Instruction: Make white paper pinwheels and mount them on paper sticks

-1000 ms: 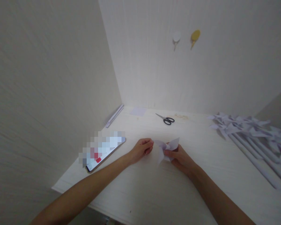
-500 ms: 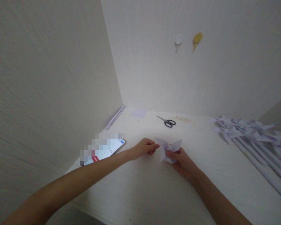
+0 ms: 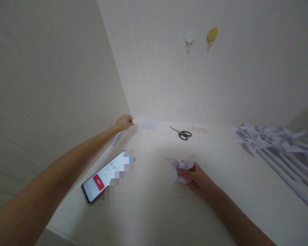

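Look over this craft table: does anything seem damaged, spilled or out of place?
One small thing: a brownish stain marks the table beside the scissors. Otherwise the phone, the pinwheel in the right hand and the finished pile look orderly.

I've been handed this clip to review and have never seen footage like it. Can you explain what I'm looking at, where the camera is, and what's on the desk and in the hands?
There is no machine here: the camera is worn on a person's head and looks down at their own two bare arms.

The right hand has a grip on a folded white paper pinwheel head, held just above the pale table.

The left hand is stretched to the far corner, at the end of a white rolled paper stick lying along the wall; whether it has closed on it is unclear.

Also on the table: a phone with its screen lit, black-handled scissors, a small paper square, and at the right a pile of finished pinwheels on sticks.

Two hooks hang on the wall.
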`<action>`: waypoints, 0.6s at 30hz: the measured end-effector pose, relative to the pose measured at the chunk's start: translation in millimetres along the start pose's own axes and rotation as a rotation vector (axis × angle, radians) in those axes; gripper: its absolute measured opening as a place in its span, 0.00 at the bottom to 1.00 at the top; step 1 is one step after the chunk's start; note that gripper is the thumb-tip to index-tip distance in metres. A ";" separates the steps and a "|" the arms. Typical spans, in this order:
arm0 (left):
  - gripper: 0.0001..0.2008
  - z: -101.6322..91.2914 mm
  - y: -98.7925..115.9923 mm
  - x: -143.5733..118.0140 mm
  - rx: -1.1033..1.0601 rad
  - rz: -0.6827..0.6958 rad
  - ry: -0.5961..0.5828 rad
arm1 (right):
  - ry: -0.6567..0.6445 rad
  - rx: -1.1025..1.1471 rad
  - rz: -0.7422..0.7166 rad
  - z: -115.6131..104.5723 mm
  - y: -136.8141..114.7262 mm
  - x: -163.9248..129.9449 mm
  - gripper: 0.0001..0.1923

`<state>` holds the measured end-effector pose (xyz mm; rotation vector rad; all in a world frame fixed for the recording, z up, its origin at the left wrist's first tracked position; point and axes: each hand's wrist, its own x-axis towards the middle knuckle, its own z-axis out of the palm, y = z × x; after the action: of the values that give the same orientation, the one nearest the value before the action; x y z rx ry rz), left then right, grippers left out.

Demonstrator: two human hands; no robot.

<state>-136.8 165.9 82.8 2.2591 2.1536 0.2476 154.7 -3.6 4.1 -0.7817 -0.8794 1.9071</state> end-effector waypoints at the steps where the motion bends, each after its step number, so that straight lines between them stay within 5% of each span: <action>1: 0.07 -0.4 -7.3 2.4 0.057 -0.036 0.007 | -0.004 -0.001 0.004 -0.1 0.1 0.6 0.10; 5: 0.12 11.0 -21.8 4.4 0.207 -0.130 -0.021 | -0.029 -0.008 0.010 -0.6 1.4 3.1 0.10; 11: 0.17 39.1 -14.8 1.0 0.260 -0.193 -0.034 | -0.023 -0.012 0.018 0.2 0.7 3.1 0.10; 18: 0.17 31.7 -7.8 -2.4 0.221 -0.246 0.021 | -0.034 -0.032 0.007 1.7 0.2 3.7 0.10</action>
<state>-140.8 167.2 50.3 2.0656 2.5535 0.0307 151.7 -0.8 4.2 -0.7737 -0.9311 1.9221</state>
